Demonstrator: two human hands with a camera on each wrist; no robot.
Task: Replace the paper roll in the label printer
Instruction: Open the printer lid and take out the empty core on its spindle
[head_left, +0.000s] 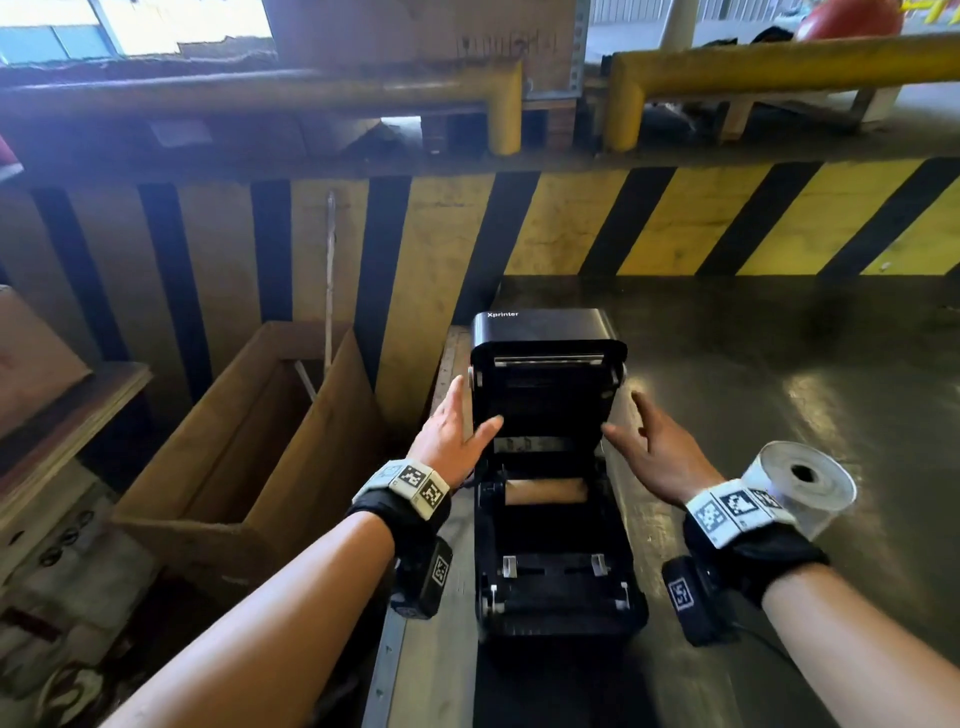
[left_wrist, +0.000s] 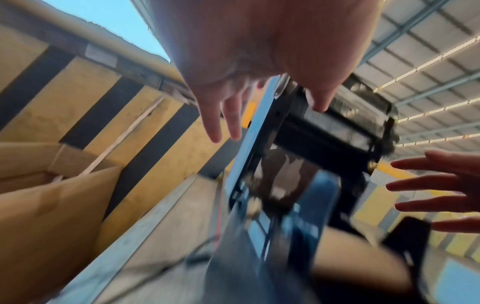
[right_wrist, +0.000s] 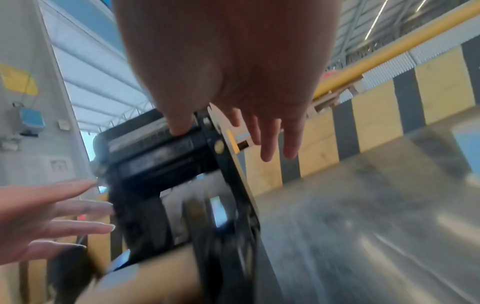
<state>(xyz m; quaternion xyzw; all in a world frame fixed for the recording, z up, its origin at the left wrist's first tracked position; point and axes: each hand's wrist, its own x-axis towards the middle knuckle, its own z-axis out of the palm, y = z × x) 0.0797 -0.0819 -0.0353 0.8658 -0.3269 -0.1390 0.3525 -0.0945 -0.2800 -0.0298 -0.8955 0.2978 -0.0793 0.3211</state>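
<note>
Both hands, left (head_left: 451, 429) and right (head_left: 655, 451), are spread open and empty beside the raised lid (head_left: 545, 374) of the printer (head_left: 558, 582) at the counter's (head_left: 779, 364) left edge, so I think the bare core (head_left: 545, 491) inside must next be lifted out, while the new roll (head_left: 797, 483) waits near the right wrist.

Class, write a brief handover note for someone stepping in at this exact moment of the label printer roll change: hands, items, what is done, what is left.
Left hand and right hand: open, holding nothing, either side of the raised lid.
Black label printer: open on the grey bench; bare brown cardboard core sits in its bay.
New white paper roll: lying on the bench, right of the printer.
Done: lid opened.
Left: remove core, fit new roll, close lid.
</note>
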